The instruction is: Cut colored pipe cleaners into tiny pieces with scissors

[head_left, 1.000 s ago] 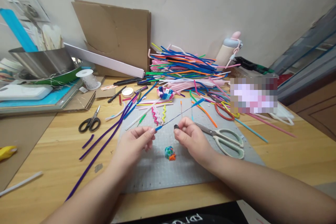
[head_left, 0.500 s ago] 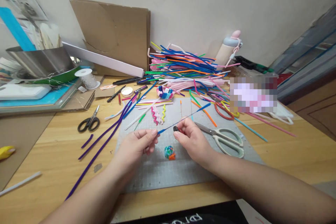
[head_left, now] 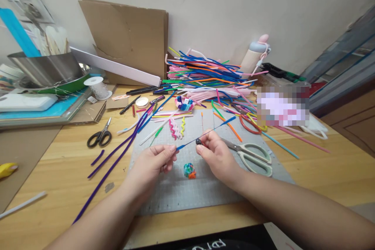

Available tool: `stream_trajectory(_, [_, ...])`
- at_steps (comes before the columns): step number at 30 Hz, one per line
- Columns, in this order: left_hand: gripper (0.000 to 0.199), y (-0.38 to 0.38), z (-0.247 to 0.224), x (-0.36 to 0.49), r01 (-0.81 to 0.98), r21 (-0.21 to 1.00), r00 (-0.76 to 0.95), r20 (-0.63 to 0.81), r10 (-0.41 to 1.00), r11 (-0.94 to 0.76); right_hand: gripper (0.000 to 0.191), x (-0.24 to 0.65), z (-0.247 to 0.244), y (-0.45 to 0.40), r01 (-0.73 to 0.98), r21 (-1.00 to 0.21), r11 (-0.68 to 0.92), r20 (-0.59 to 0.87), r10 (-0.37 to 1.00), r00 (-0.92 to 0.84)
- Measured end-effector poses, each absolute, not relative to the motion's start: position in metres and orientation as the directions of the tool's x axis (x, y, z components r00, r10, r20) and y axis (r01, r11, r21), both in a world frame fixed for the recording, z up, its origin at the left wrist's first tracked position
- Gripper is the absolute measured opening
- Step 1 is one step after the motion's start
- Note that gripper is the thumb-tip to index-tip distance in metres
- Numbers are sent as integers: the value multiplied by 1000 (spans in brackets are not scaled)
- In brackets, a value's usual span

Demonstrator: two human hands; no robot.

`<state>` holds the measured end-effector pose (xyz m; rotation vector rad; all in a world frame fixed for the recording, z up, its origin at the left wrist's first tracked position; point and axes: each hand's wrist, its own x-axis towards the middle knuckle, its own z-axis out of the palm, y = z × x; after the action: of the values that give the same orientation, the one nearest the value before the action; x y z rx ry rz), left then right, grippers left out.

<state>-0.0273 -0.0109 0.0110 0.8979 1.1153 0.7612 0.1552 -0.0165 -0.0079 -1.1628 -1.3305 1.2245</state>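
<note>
Between thumb and finger, my left hand (head_left: 162, 157) pinches one end of a blue pipe cleaner (head_left: 227, 121). Its middle stretch looks thin, almost bare wire, while blue fuzz shows at both ends. My right hand (head_left: 216, 152) is closed around a small black-tipped object (head_left: 198, 141) with a bit of red, held right at the thin stretch; its kind is mostly hidden by the fingers. Below the hands, a small teal and orange fuzzy ring (head_left: 189, 170) lies on the grey cutting mat (head_left: 175, 199). Large scissors with pale green handles (head_left: 254, 158) lie beside my right wrist.
A big heap of coloured pipe cleaners (head_left: 208, 74) lies at the back. Small black scissors (head_left: 100, 137) and purple pipe cleaners (head_left: 108, 168) are on the left. Curly pink and yellow pieces (head_left: 175, 128) rest on the mat. A bottle (head_left: 253, 55) stands back right.
My right hand has shifted slightly to the right along the blue pipe cleaner with the black-tipped object. My left hand has hardly moved.
</note>
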Motion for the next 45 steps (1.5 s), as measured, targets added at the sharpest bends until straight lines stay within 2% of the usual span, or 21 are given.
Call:
stream_trajectory(6, [34, -11, 10, -29, -56, 902, 277, -398, 875, 428, 16, 160, -5, -15, 10, -998, 57, 56, 998, -37])
stream_trajectory(17, [32, -9, 9, -30, -82, 899, 263, -397, 879, 430, 19, 165, -9, -11, -249, -959, 135, 141, 990, -8])
stream_trajectory(24, [32, -9, 10, -30, -78, 898, 264, -399, 878, 432, 25, 164, -6, -12, -207, -968, 142, 137, 990, 36])
stream_trajectory(35, [31, -9, 9, -29, -72, 905, 257, -390, 884, 420, 20, 168, -4, -9, -183, -974, 135, 116, 987, 107])
stream_trajectory(41, [33, -10, 10, -28, -75, 904, 270, -388, 881, 421, 15, 165, -7, -11, -170, -975, 142, 134, 989, 58])
stream_trajectory(45, [33, -10, 12, -28, -80, 902, 256, -394, 883, 425, 15, 161, -10, -15, -81, -992, 97, 99, 995, -21])
